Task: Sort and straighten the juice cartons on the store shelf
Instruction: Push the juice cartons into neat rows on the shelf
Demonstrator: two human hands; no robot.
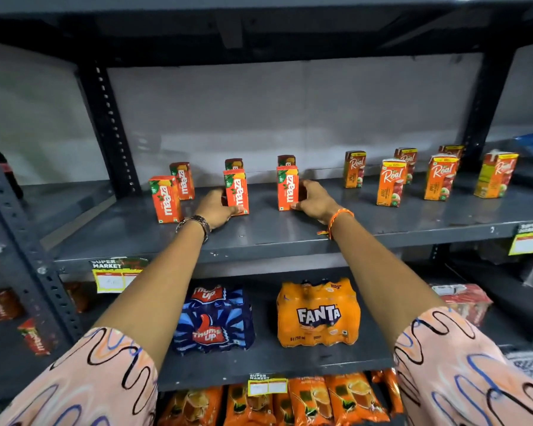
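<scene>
Several red-orange Maaza cartons stand upright on the grey shelf point(290, 235), left of centre, in two rows. My left hand point(217, 209) grips the middle front Maaza carton point(237, 192) from its left side. My right hand point(316, 199) grips the right front Maaza carton point(287, 188) from its right side. Another Maaza carton point(165, 199) stands free at the front left, with one point(182, 180) behind it. Several orange Real cartons stand to the right, among them one point(393, 182) at the front and one point(496, 175) at the far right.
Perforated uprights point(110, 124) frame the bay. On the lower shelf lie a blue Thums Up multipack point(214, 321) and an orange Fanta multipack point(318, 313). Orange packets point(305, 401) fill the bottom shelf. Yellow price tags point(114, 276) hang on the shelf edge.
</scene>
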